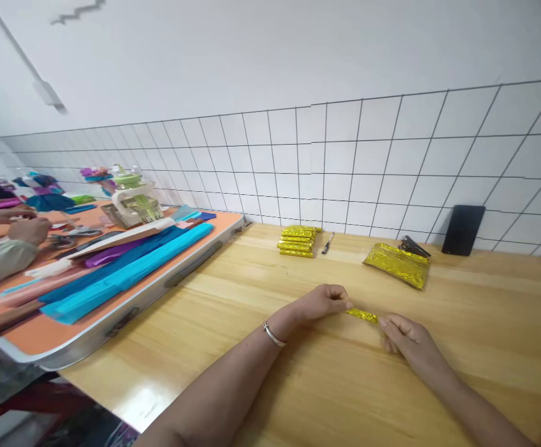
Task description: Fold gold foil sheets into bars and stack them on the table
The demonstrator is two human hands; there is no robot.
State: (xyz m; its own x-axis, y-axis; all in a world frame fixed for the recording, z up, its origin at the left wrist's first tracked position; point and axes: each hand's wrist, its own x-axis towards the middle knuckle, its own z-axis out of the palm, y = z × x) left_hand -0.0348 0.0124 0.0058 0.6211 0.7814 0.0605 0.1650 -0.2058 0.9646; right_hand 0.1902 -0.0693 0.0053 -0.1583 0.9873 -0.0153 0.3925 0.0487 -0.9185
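Observation:
A narrow strip of shiny gold foil (362, 315) is stretched between my two hands, just over the wooden table (233, 298). My left hand (325, 302), with a bracelet at the wrist, pinches its left end. At the other end, my right hand (403, 335) is closed on the strip between thumb and fingers. Beyond my hands lies a row of rolled gold foil pieces (296, 241), with a dark pen (327, 243) beside it. A flat stack of gold foil sheets (398, 265) lies farther right, touching or close to a black clip (414, 246).
A black phone-like slab (463, 230) leans on the tiled wall. On the left, an orange table (33, 338) bears blue paper rolls (131, 273), scissors (82, 232) and a green-lidded bottle (135, 198). Another person's hands (28, 228) are at the far left.

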